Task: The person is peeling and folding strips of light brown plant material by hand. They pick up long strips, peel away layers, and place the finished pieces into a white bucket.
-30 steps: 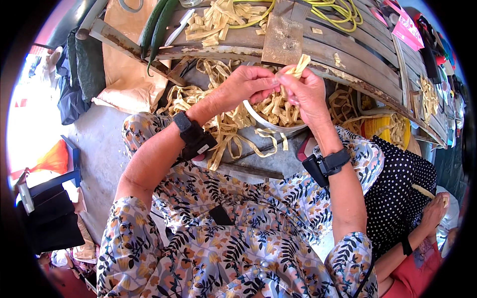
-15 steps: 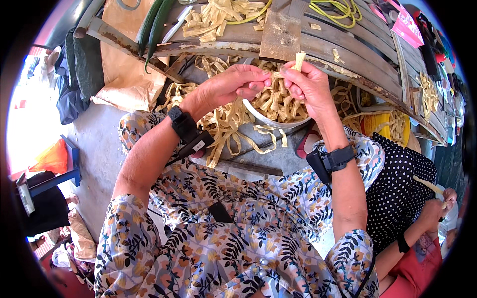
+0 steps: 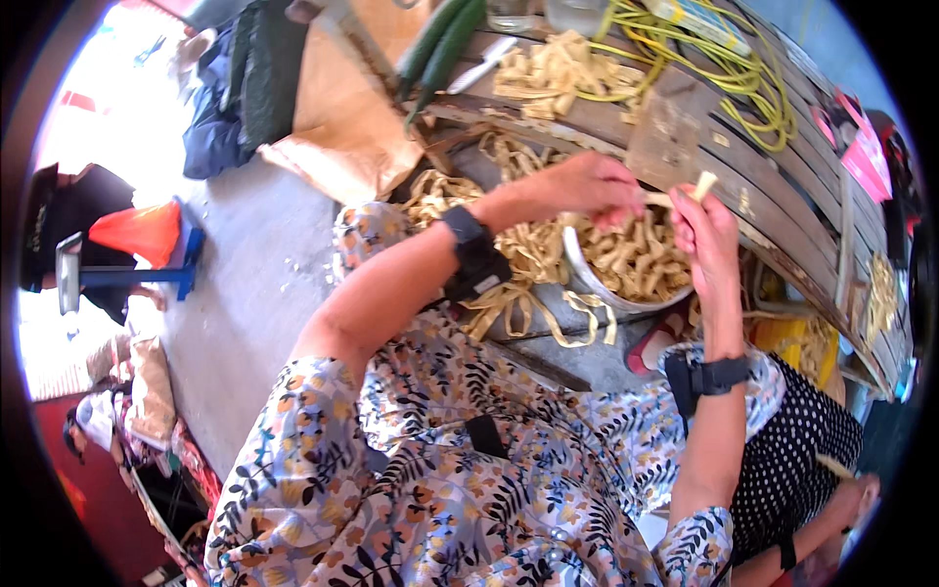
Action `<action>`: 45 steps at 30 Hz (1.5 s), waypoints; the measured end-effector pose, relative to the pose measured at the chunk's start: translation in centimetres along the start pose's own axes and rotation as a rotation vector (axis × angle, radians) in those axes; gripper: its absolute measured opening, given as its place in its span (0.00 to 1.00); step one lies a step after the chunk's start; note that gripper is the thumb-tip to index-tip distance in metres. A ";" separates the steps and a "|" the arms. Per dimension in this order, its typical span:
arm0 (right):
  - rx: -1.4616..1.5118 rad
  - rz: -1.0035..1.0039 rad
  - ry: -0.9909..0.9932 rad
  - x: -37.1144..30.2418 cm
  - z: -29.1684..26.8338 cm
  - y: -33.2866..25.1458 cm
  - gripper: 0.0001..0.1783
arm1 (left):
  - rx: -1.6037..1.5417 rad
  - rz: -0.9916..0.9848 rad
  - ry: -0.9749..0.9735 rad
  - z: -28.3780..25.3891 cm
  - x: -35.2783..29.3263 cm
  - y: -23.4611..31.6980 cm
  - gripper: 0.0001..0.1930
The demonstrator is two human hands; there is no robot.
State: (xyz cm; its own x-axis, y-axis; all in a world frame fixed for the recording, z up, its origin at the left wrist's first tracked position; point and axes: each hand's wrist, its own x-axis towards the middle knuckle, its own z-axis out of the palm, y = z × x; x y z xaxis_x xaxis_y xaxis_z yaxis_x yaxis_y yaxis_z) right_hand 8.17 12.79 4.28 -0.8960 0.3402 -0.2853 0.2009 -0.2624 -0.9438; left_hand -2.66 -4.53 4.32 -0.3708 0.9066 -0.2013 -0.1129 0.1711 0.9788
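Working a strip (image 3: 658, 199) between both hands, just above the bowl (image 3: 588, 277). Right hand (image 3: 704, 230): thumb and index pinching the strip, pale end poking up past the thumb; other fingers curled in. Left hand (image 3: 599, 191): blurred, but fingertips look closed on the strip's other part; exact finger placement can't be told. Short span between hands looks straight; whether it's knotted there, can't tell. For good handling: keep right pinch firm close to the fold, draw the left side evenly, don't yank, since the strip looks thin and could split. Staying over the bowl is sensible; bent, knotted-looking pieces (image 3: 641, 259) lie in it. Loose strips (image 3: 536, 256) hang and tangle left of the bowl, so keep the left wrist clear. Bench (image 3: 782, 210) edge just beyond.
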 end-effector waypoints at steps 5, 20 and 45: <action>0.159 0.041 -0.071 1.3 -0.7 -1.3 0.10 | 0.078 0.080 0.004 -1.6 1.3 0.9 0.09; -0.059 -0.183 0.006 4.6 -2.5 -4.5 0.11 | 0.264 0.228 0.232 -2.3 6.4 3.5 0.07; 0.090 -0.246 0.176 10.2 -1.8 -3.2 0.08 | 0.349 0.298 0.499 -4.6 11.7 1.6 0.08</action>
State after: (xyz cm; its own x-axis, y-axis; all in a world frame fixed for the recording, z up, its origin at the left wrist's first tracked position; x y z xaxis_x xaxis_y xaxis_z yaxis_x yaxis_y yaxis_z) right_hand -0.85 18.75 4.05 -0.8296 0.5522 -0.0823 -0.0561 -0.2291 -0.9718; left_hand -11.37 4.56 3.37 -0.7306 0.6621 0.1669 0.3330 0.1322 0.9336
